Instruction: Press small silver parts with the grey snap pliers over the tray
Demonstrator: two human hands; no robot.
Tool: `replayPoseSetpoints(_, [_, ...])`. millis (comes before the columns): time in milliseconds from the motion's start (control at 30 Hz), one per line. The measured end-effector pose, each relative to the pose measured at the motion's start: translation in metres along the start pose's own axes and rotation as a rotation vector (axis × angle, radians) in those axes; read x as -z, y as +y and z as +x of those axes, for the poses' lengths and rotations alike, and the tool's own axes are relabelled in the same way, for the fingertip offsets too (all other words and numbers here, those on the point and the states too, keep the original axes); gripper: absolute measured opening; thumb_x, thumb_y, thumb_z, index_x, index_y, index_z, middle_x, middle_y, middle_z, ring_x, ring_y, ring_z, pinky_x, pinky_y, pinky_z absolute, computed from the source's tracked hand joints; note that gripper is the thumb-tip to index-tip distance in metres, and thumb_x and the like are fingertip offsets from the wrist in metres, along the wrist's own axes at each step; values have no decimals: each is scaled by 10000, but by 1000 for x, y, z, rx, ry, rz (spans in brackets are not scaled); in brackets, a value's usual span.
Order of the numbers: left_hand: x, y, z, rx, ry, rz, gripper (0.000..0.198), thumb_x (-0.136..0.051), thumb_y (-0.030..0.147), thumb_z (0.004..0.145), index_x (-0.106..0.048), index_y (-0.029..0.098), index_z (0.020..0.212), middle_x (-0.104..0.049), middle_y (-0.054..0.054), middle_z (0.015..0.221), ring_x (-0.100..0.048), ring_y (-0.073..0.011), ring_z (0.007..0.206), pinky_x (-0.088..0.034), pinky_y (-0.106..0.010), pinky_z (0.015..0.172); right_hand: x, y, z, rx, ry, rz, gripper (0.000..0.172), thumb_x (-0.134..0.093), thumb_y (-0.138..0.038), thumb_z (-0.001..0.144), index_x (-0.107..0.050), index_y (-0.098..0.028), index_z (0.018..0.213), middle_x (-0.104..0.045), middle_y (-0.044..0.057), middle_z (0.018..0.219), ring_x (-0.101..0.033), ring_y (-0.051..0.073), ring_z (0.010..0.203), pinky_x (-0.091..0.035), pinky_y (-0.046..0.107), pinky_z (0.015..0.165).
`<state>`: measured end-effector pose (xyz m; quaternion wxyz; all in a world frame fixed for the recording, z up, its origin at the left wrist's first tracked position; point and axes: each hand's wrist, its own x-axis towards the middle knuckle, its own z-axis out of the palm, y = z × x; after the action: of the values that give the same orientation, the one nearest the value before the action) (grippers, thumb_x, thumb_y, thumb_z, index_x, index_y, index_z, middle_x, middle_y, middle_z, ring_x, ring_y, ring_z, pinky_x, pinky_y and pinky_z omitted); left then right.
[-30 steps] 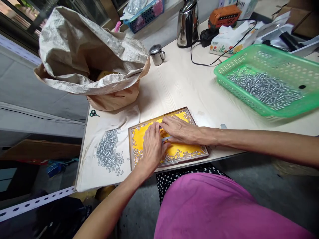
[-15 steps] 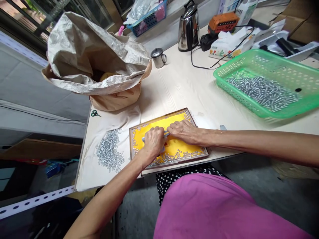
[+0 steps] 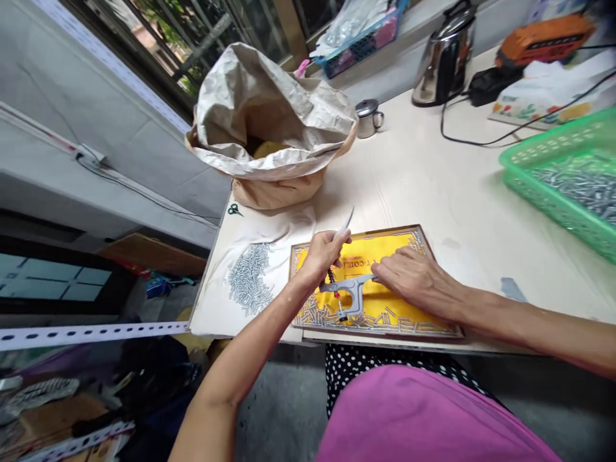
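Grey hand press (image 3: 349, 292) stands on yellow tray (image 3: 385, 247), near its front edge | left hand (image 3: 323, 253) clenched round its raised lever | right hand (image 3: 409, 279) fingertips touch press arm, grasp unclear | metal pins (image 3: 248, 279) heaped left of tray | paper sack (image 3: 269, 122) behind tray

I see the tray (image 3: 399, 240) at the near edge of the table (image 3: 423, 179), the press tool (image 3: 353, 289) on it, a pin pile (image 3: 248, 279) left of it. The sack (image 3: 269, 122) stands behind, the basket (image 3: 539, 196) far right.
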<state>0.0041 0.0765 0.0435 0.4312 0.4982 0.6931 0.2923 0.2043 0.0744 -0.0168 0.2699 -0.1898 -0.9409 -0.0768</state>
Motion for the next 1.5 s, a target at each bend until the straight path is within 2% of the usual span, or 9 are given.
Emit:
replayPoseSetpoints(167, [45,-12,12,-120,70,124,469,-424,490,985,-715,124,949,-598,-37,703,-573,-114,626,-474,-239,612,10,-5,2,-24,51,27,230,-364,-96,984,-571,-173,920,-521,4,693,-412,164,650,-286,319,683])
replayPoseSetpoints(300, [111,-57,21,-113,442,885,304,-487,301,968,-732,133,903,-636,-126,970,-576,-230,953,-461,-317,771,9,0,-9,-4,36,65,232,-360,-83,981,-574,-163,1020,-524,3,717,-425,163,665,-304,316,705])
replayPoseSetpoints(367, [136,-86,22,-11,365,1155,282,-451,190,955,-728,144,926,-624,-138,1024,-540,-262,1033,-451,-333,780,8,0,-13,-21,24,78,225,-375,-77,976,-575,-167,1025,-518,-2,714,-426,161,664,-312,317,717])
replayPoseSetpoints(467, [156,-120,23,14,230,1284,286,-431,118,931,-715,148,936,-610,-150,1087,-498,-279,1098,-450,-331,770,6,-2,-14,-46,8,75,219,-386,-75,975,-578,-167,1023,-513,-6,703,-425,159,664,-318,318,725])
replayPoseSetpoints(600, [165,-141,28,-44,160,1398,314,-378,135,958,-689,153,998,-599,-154,1122,-475,-289,1126,-456,-346,782,6,0,-8,-38,15,58,204,-389,-95,990,-578,-147,1050,-535,-8,699,-424,148,651,-320,307,710])
replayPoseSetpoints(1000, [169,-154,25,-209,77,1486,356,-304,115,968,-612,105,1146,-620,-151,1051,-497,-285,1045,-432,-362,863,-11,-11,-13,-249,-27,123,295,-388,-254,1038,-519,-196,780,-531,-26,630,-416,120,566,-307,282,621])
replayPoseSetpoints(1333, [166,-153,22,-154,74,1412,325,-307,121,941,-624,148,1008,-620,-153,1067,-479,-293,1071,-404,-382,928,5,-9,-11,-264,-1,-7,215,-459,-207,1010,-556,-180,820,-522,-27,637,-423,121,601,-274,300,650])
replayPoseSetpoints(1433, [166,-149,22,-158,121,1307,284,-347,135,923,-630,156,913,-630,-155,1025,-502,-291,1060,-415,-393,935,6,-8,-11,-223,17,-59,193,-460,-178,1003,-569,-172,843,-519,-28,628,-403,125,592,-264,309,659])
replayPoseSetpoints(1500, [159,-141,16,-161,251,1134,249,-395,172,916,-643,147,920,-645,-147,1007,-535,-276,1041,-430,-389,940,5,-8,-11,-191,11,-87,208,-428,-132,1001,-573,-174,858,-528,-26,633,-401,131,600,-262,311,666])
